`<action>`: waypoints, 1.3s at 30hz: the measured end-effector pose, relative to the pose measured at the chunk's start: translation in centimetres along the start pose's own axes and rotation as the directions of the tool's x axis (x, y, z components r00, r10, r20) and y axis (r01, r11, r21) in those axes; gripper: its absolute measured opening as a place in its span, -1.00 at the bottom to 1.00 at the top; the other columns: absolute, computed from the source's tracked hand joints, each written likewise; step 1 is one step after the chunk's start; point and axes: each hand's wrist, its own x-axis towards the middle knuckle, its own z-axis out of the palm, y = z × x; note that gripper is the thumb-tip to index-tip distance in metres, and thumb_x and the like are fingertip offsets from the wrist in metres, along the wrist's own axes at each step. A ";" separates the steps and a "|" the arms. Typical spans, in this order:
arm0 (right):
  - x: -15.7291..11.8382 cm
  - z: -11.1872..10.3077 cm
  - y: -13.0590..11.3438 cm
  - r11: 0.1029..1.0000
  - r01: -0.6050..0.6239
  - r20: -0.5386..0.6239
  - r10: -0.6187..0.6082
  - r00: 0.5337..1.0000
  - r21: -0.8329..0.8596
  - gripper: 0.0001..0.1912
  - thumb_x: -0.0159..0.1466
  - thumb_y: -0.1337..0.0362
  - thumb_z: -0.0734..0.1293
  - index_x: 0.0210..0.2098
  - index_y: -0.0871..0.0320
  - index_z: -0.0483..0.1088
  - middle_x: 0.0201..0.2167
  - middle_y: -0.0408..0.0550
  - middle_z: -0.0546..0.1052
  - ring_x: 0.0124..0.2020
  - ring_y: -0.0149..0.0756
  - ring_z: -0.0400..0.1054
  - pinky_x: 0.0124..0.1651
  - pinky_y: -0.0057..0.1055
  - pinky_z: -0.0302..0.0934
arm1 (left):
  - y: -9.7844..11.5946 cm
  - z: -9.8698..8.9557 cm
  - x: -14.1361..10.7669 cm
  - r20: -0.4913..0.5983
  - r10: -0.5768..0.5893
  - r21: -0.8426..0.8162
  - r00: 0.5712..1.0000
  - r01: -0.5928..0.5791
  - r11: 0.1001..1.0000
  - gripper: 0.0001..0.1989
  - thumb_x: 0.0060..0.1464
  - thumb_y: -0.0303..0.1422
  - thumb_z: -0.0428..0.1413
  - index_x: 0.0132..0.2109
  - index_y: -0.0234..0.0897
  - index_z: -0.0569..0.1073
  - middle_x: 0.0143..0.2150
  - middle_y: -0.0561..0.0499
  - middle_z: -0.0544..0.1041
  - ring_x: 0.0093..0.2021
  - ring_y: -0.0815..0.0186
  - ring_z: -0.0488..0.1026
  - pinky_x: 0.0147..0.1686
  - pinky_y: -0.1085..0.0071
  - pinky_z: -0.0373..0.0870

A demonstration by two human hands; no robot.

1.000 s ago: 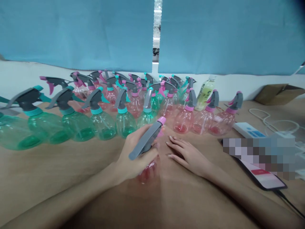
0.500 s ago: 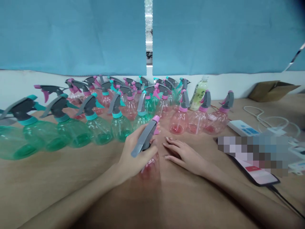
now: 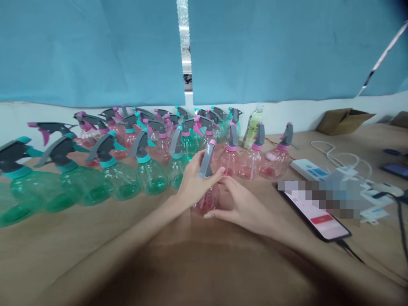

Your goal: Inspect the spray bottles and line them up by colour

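Note:
A clear pink spray bottle [image 3: 204, 203] with a grey trigger head stands upright in front of me. My left hand [image 3: 191, 180] is closed around its neck, just under the sprayer. Against the bottle's right side my right hand [image 3: 245, 206] curves round the body, its thumb in front and its other fingers partly hidden behind. Directly behind my hands is another pink spray bottle [image 3: 228, 159]. A green spray bottle [image 3: 177, 170] with a turquoise collar is just left of my left hand.
Green spray bottles [image 3: 121, 180] line the left, with several more green and pink ones behind. A drink bottle [image 3: 254, 125] leans at the back. To the right lie a phone [image 3: 333, 227], a white power strip [image 3: 309, 169], cables and an open cardboard box [image 3: 344, 121].
My right hand has come off the table onto the bottle's body. My left hand still holds the neck, and the bottle is more upright. The camera view has turned right.

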 end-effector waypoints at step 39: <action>5.6 -0.8 1.5 0.918 -0.170 -0.243 0.083 0.966 -0.359 -0.47 0.22 0.02 0.27 0.10 0.16 0.24 0.02 0.13 0.45 -0.06 0.02 0.39 -0.18 -0.14 0.27 | -0.7 -4.0 -8.2 0.413 -0.204 0.223 0.887 0.119 0.968 -0.75 0.15 -0.46 -0.02 -0.03 -0.10 0.30 -0.08 0.05 0.40 -0.25 0.33 0.44 -0.16 0.31 0.41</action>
